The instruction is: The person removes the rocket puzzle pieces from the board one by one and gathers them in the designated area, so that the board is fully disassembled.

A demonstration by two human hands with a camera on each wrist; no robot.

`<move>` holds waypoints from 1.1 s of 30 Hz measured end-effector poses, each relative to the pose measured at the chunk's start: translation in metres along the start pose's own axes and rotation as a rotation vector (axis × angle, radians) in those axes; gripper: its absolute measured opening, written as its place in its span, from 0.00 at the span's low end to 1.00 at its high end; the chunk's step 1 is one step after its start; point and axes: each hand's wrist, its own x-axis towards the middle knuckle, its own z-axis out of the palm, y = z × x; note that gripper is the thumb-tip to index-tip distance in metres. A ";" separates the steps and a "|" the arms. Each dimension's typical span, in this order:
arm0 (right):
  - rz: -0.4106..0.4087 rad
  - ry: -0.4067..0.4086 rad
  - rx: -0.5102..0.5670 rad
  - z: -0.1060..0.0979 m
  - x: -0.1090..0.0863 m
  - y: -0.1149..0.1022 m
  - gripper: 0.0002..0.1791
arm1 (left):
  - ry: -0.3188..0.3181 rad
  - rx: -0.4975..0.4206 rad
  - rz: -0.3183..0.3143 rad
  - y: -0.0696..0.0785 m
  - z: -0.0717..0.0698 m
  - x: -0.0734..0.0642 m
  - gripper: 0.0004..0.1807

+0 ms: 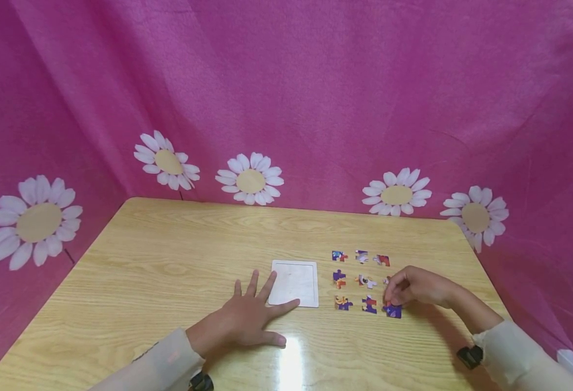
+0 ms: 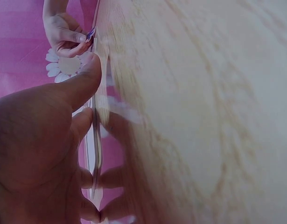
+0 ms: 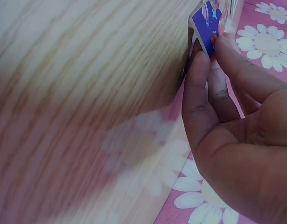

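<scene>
A white square puzzle tray (image 1: 293,302) lies on the table in the head view. My left hand (image 1: 247,317) is spread beside it, fingers straight, with fingertips at its left and front edges. To the right of the tray, several jigsaw pieces lie apart in loose rows. My right hand (image 1: 415,288) pinches a purple puzzle piece (image 1: 394,311) at the near right of these rows. In the right wrist view that purple piece (image 3: 206,23) is tilted between thumb and fingers. A piece in the middle row is partly hidden behind the right hand.
The wooden table (image 1: 179,244) has a shiny top with a bright reflection near its front. A pink curtain (image 1: 286,98) with daisies hangs around the back and sides. Other pieces near the right hand include a red and purple one (image 1: 369,304) and a white one (image 1: 365,281).
</scene>
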 end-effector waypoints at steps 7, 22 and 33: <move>-0.022 0.008 -0.013 0.001 0.000 0.001 0.05 | -0.007 -0.007 -0.003 -0.001 0.000 0.000 0.44; -0.047 0.029 -0.076 -0.001 0.000 0.001 0.03 | -0.001 -0.029 0.001 -0.002 0.000 0.000 0.43; -0.059 0.055 -0.081 0.001 0.000 0.004 0.04 | -0.001 -0.053 -0.009 0.000 -0.005 -0.001 0.37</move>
